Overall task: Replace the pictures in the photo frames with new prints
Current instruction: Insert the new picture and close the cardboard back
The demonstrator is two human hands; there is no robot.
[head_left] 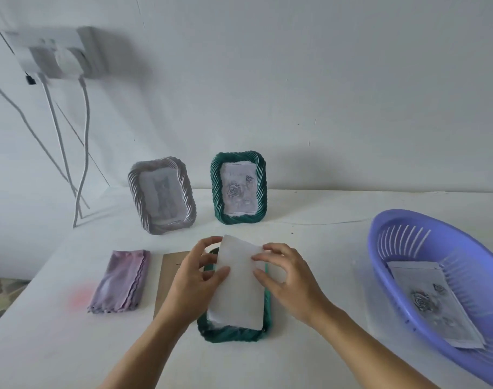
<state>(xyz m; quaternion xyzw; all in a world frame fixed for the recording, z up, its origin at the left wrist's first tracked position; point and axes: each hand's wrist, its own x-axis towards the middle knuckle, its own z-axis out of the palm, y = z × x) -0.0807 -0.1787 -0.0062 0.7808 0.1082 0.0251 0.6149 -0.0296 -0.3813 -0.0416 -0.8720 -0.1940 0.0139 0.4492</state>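
A dark green ribbed photo frame point(231, 334) lies flat on the white table in front of me. Over it both hands hold a white print point(238, 290), blank side up, its far end tilted upward. My left hand point(196, 279) pinches the print's left edge. My right hand point(284, 279) rests its fingertips on the right edge. A brown backing board point(166, 276) lies just left of the frame, partly under my left hand. Two frames stand against the wall: a grey one point(162, 195) and a green one point(239, 188) with a rose picture.
A purple plastic basket point(436, 279) at the right holds rose prints point(433, 301). A folded pink-purple cloth point(121, 280) lies at the left. A wall socket point(57, 53) with white cables point(82, 153) hangs at the upper left.
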